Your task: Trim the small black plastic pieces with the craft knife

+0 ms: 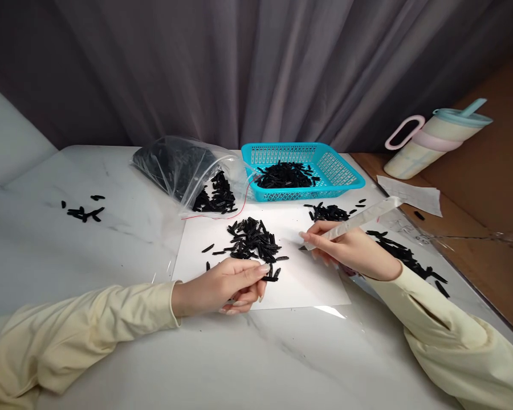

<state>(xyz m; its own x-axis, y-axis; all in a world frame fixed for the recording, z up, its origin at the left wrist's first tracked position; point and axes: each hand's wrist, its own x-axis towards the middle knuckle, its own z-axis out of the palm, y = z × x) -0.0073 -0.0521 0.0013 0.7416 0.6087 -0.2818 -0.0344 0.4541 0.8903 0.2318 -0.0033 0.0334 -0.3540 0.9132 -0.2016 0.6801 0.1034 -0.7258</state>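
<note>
Black slim pcs [253, 240] piled on white sheet [299, 279], left hand [222, 286] touching

Single head view, looking forward and down across table [111, 353]. Close over both hands; left hand [222, 287] and right hand [350, 250] mid-frame, curtain [239, 68] beyond them.
</note>
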